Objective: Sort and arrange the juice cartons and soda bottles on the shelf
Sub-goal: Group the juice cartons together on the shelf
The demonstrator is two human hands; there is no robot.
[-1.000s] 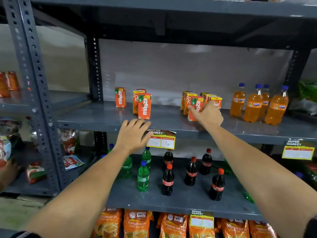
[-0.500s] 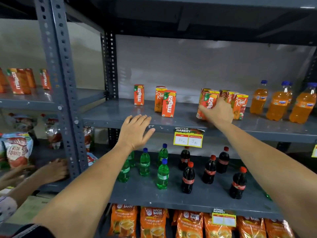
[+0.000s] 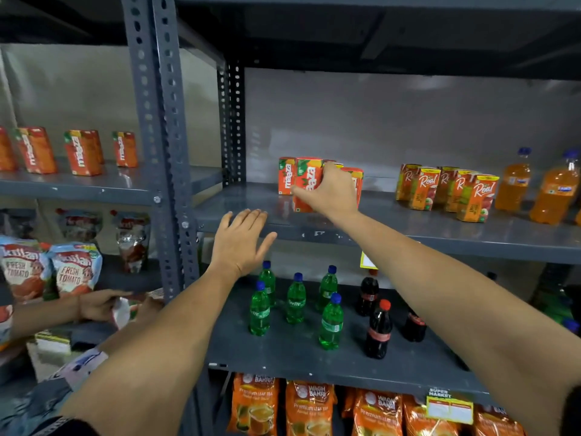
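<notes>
My right hand (image 3: 330, 190) grips an orange Maaza juice carton (image 3: 306, 184) on the grey middle shelf (image 3: 408, 228), beside another Maaza carton (image 3: 285, 176) at its left and one partly hidden behind my hand. My left hand (image 3: 239, 243) hovers flat and open at the shelf's front edge, holding nothing. Several Real juice cartons (image 3: 446, 191) stand further right, then orange soda bottles (image 3: 534, 184). On the shelf below stand green soda bottles (image 3: 295, 302) and dark cola bottles (image 3: 379, 328).
A perforated grey upright (image 3: 157, 152) divides this bay from the left one, where more Maaza cartons (image 3: 81, 152) and tomato pouches (image 3: 75, 269) sit. Another person's hands (image 3: 103, 305) work at the lower left. Orange tea packs (image 3: 309, 407) fill the bottom shelf.
My right hand carried the Maaza carton from the Real group leftward to the other Maaza cartons. The view swung left. My left hand stayed at the shelf edge.
</notes>
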